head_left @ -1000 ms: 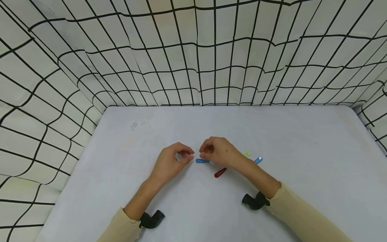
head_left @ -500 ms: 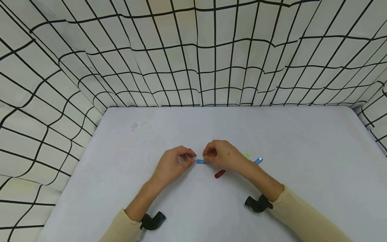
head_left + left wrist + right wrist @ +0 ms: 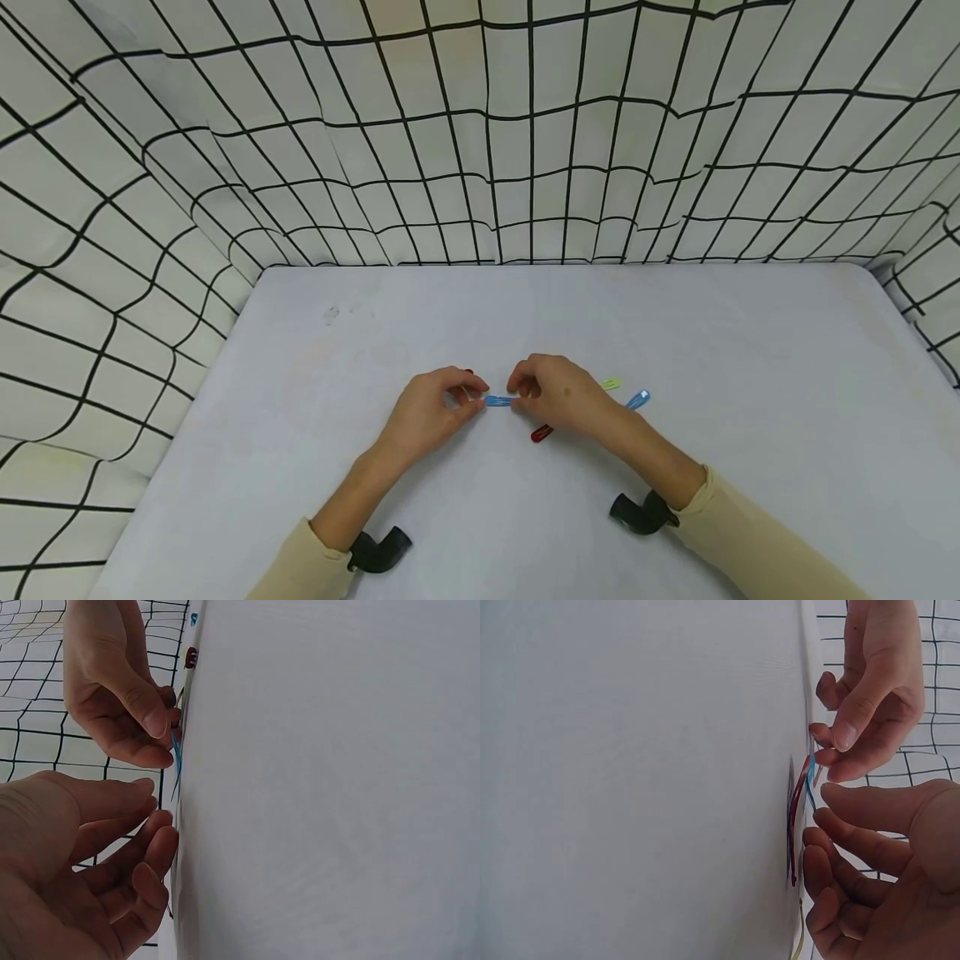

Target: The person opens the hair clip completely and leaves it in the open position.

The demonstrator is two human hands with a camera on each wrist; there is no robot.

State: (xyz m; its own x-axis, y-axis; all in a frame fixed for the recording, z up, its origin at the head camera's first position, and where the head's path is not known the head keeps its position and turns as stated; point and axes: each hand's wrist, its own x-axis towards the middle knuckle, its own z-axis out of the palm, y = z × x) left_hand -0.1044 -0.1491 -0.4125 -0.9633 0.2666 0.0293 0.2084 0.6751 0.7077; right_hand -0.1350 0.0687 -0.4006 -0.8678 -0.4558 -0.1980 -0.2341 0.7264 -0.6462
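A blue snap hair clip (image 3: 498, 402) lies between the two hands in the head view. The right hand (image 3: 558, 389) pinches its right end low between thumb and fingers. The left hand (image 3: 435, 406) has loosely bent fingers at the clip's left end; whether they touch it is unclear. In the left wrist view the clip (image 3: 177, 761) shows edge-on, reaching from the right hand (image 3: 112, 690) towards the left fingertips. A red hair clip (image 3: 542, 433) lies below the right hand, partly covered. Only a sliver of another red clip (image 3: 469, 372) shows behind the left hand.
A lime-green clip (image 3: 611, 383) and a second blue clip (image 3: 638, 399) lie beyond the right forearm. Everything lies on a white table (image 3: 750, 358), bounded by white walls with a black grid (image 3: 532, 167). Black curved pieces (image 3: 381, 550) sit at both wrists.
The right hand has shifted slightly right and towards the person. The left hand has moved slightly right, to the blue clip's left end. The sliver of red behind it has come into view.
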